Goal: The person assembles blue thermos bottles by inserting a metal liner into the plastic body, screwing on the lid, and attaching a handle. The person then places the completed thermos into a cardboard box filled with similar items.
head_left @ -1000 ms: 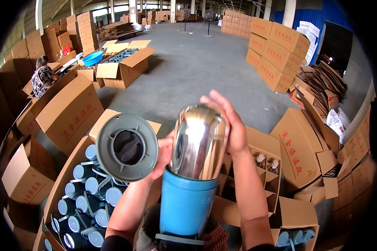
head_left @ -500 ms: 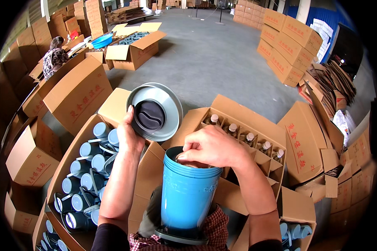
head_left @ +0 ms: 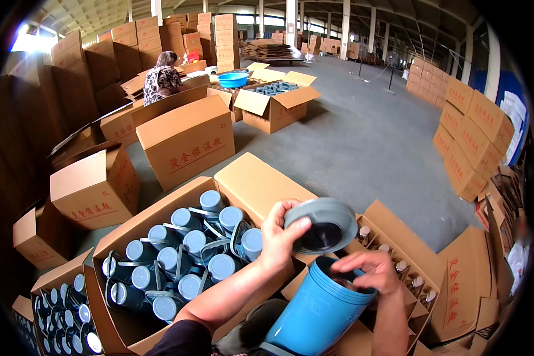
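My left hand (head_left: 279,237) grips a grey round lid (head_left: 344,209) with a black middle, thumb on its face, held tilted just above the mouth of a blue canister (head_left: 317,314). The canister leans to the right in front of me, open end up, with a threaded rim. My right hand (head_left: 371,270) is over that mouth, its fingers apart and reaching just inside the rim. Something brownish shows below these fingers, too shaded to name. The canister's lower end is out of view.
A carton (head_left: 130,323) of blue-lidded flasks (head_left: 194,242) stands at my left. At right, a divided carton (head_left: 397,234) holds several glass bottles (head_left: 400,266). More cartons (head_left: 187,145) stand beyond. A person (head_left: 162,80) sits at far left near a blue basin (head_left: 233,79).
The view has swung left and up. The lid has tipped and come over the canister, which now leans right. My right hand's fingers have loosened from their pinch at the mouth.
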Tool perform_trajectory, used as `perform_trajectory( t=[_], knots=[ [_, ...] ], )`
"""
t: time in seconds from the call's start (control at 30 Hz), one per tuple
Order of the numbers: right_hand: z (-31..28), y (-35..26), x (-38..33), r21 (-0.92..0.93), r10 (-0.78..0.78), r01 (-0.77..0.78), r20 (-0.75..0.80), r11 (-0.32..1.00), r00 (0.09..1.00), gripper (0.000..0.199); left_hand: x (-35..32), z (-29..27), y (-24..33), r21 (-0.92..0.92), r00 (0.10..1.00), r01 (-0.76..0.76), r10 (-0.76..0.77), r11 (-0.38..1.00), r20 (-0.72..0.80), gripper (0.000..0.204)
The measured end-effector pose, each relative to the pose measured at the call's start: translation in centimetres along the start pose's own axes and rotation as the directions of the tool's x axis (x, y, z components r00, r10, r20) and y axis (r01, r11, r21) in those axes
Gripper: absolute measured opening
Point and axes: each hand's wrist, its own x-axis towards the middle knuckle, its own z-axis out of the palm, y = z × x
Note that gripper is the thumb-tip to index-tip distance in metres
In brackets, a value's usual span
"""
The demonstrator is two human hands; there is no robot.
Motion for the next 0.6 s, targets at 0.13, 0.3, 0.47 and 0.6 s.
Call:
perform_trajectory(
  t=[0.13,0.3,0.47,0.6],
  knots=[
    [-0.5,4.1,-0.5,-0.047,-0.287,0.388,-0.756,0.921,0.588,0.031,-1.2,-0.1,1.4,0.191,0.882,-0.319,0.217,0.928,0.419,0.053],
    [2.2,7.2,0.0,0.208,-0.381,0.538,-0.505,0.817,0.775,0.061,-1.7,2.3,2.5,0.149,0.763,-0.233,0.086,0.961,0.641,0.015],
    [2.9,7.9,-0.1,-0.083,-0.564,0.647,-0.584,0.758,0.584,0.058,-1.4,1.6,2.7,0.09,0.75,-0.188,0.083,0.978,0.656,0.02],
    [3.9,7.0,0.7,-0.264,-0.625,0.595,-0.551,0.759,0.553,0.06,-0.9,0.3,2.7,0.07,0.764,-0.161,0.079,0.984,0.64,0.031]
  ],
)
